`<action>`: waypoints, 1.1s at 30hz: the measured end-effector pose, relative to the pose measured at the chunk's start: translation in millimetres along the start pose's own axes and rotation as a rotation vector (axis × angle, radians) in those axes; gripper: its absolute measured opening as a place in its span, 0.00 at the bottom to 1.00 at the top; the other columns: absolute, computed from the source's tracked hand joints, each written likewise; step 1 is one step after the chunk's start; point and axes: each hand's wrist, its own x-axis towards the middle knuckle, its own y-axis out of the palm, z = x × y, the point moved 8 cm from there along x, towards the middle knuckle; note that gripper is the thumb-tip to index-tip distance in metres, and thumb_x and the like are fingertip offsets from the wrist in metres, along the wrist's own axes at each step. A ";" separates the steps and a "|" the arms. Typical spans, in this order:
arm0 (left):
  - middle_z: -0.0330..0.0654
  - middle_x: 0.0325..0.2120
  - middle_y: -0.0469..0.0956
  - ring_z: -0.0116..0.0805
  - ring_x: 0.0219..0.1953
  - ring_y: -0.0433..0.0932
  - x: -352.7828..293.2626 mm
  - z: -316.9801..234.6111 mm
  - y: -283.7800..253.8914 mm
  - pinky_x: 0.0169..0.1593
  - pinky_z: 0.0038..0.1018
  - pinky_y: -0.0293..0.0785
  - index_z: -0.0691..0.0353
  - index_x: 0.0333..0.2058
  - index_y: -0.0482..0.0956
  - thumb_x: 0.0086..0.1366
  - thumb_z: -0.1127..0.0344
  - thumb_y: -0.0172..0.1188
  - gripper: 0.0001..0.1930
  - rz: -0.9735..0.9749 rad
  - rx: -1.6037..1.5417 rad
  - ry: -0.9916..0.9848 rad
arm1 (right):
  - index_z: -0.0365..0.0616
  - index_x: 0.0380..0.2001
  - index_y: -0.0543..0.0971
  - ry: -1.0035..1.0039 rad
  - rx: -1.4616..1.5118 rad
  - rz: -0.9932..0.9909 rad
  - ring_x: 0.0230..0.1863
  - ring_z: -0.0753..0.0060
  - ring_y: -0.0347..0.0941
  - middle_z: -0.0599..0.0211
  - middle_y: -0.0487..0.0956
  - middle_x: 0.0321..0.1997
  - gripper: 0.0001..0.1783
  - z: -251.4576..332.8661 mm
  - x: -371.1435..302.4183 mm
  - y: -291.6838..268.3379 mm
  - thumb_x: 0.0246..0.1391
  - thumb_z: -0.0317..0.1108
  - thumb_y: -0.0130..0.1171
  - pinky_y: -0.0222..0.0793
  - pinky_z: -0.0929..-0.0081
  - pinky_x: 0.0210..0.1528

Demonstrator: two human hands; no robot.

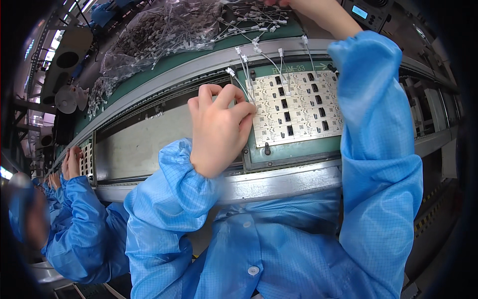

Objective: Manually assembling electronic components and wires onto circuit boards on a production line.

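Note:
My left hand (219, 127) is closed in a pinch at the left edge of a panel of white circuit boards (298, 127). Between its fingertips is the lower end of a thin wire lead (242, 87), whose white plug leans over the rail above. Several more wire leads (271, 61) stand up from the panel's far rows. The boards carry small black parts and sit in a green fixture plate (298, 152). My right hand (318, 15) reaches to the far side, beside loose leads; the top edge of the picture cuts off most of its fingers.
A heap of white-plugged wire leads in clear plastic bags (164, 37) lies on a green shelf beyond the metal rail (209, 57). The conveyor line runs left toward a co-worker (79, 224) in blue. A box with a lit display (359, 12) stands far right; a small fan (66, 99) is at left.

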 end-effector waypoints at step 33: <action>0.43 0.26 0.81 0.31 0.31 0.78 110.6 153.7 46.9 0.39 0.29 0.74 0.64 0.36 0.81 0.66 0.57 0.62 0.14 0.163 -0.334 -0.344 | 0.39 0.33 0.79 -0.188 -0.547 0.113 0.38 0.58 0.75 0.60 0.79 0.33 0.04 14.7 -172.9 51.3 0.53 0.25 0.62 0.68 0.65 0.44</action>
